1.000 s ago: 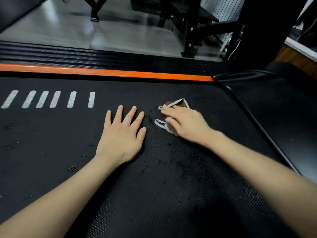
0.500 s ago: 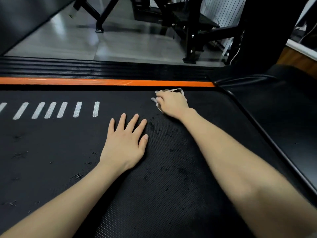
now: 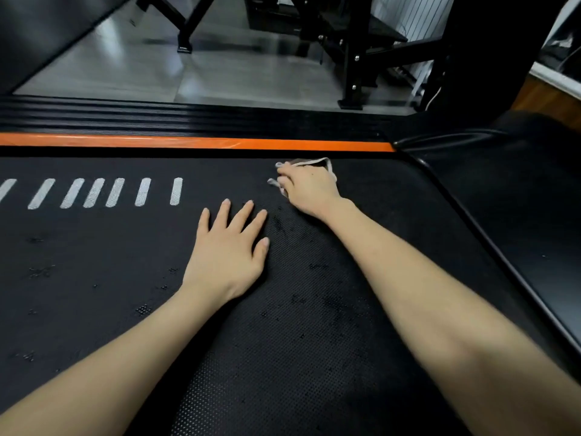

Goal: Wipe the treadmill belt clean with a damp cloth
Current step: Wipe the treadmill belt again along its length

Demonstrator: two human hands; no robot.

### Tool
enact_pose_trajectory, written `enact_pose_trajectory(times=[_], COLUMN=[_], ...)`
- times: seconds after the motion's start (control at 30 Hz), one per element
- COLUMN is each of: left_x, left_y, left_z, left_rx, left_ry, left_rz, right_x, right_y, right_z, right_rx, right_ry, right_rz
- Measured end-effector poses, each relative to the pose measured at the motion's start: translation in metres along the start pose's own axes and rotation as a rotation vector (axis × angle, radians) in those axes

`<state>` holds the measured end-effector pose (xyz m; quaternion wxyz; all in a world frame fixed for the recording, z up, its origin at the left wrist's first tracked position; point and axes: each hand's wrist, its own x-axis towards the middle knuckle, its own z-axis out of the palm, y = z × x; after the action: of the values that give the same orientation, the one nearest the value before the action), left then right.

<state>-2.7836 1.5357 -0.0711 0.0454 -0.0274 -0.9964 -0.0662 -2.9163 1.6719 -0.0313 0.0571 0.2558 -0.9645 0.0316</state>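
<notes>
The black textured treadmill belt fills most of the view, running left to right, with a row of slanted white stripes printed on its left part and scattered dark specks and patches across its middle. Along the far edge of the belt lies an orange strip, backed by a ribbed black side rail, and beyond that a grey floor with the black legs of other gym frames standing on it. A glossy black cover borders the belt on the right. Both bare forearms reach in from the near edge. The left hand lies flat on the belt, palm down, fingers spread and straight, holding nothing. The right hand is farther out, near the orange strip, its fingers curled down over a small cloth and pressing it to the belt. The cloth is brownish with a pale edging; only its rim shows around the fingers, at the far side and at the left of the hand.
</notes>
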Motion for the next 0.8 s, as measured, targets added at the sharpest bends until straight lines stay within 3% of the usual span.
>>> enact_pose_trajectory(times=[0.1,0.23,0.33,0.5,0.63,0.8], left_x=[-0.001,0.000,0.002,0.003,0.002,0.001], left_y=[-0.003,-0.002,-0.002,-0.003,-0.002,0.001], left_z=[-0.001,-0.001,-0.002,-0.002,-0.005,-0.006], left_rx=[-0.023,-0.035,-0.062,-0.091,-0.110,-0.116], left_ry=[0.010,-0.001,-0.014,-0.008,0.004,-0.001], left_rz=[0.003,-0.004,-0.019,-0.022,-0.021,-0.020], right_x=[-0.005,-0.003,-0.037,-0.162,-0.205,-0.136], right_y=[0.027,0.027,0.008,-0.026,-0.012,0.015], right_z=[-0.006,-0.010,-0.016,-0.020,-0.021,-0.018], right_rx=[-0.002,-0.038,0.021,0.136,0.122,0.107], right_ry=[-0.062,0.003,-0.053,0.016,-0.042,-0.082], right_rz=[0.068,0.167,0.071,-0.106,-0.258,0.209])
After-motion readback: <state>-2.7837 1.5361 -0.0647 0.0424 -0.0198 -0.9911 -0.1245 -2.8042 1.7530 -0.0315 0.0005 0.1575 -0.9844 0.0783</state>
